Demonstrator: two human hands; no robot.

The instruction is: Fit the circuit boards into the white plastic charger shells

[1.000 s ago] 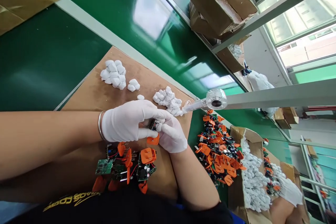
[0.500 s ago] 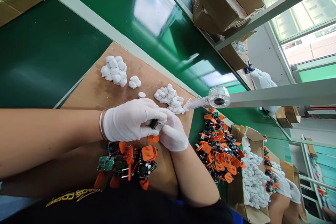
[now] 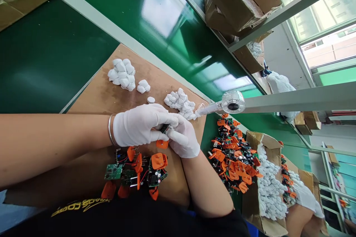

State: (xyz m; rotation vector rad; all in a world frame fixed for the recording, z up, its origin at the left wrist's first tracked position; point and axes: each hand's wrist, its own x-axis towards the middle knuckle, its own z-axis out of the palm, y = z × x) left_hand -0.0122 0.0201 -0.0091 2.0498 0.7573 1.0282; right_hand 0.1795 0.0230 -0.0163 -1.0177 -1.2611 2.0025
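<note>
My left hand (image 3: 139,125), in a white glove, is closed with its fingertips on a small circuit board (image 3: 164,128). My right hand (image 3: 185,139), gloved too, grips the same board from the other side. Fingers cover most of the board. An orange plug piece (image 3: 162,143) shows just below it; whether the two are joined I cannot tell. Closer to my body lie several green circuit boards (image 3: 113,171) with orange plug pieces (image 3: 158,161) and wires. Beyond my hands are a single white piece (image 3: 150,100) and a pile of small white pieces (image 3: 180,102).
A brown board (image 3: 97,98) covers part of the green table, bearing two more white clusters (image 3: 122,74) (image 3: 143,86). A clear handheld fan (image 3: 233,102) stands by the metal post. To the right are heaped orange-and-green assemblies (image 3: 233,155), a carton (image 3: 251,189) of white pieces and another person's gloved hand (image 3: 306,196).
My right thumb has shifted up and inward over the circuit board, and my left fingers have closed slightly around it. The piles lie as before; the view has shifted slightly.
</note>
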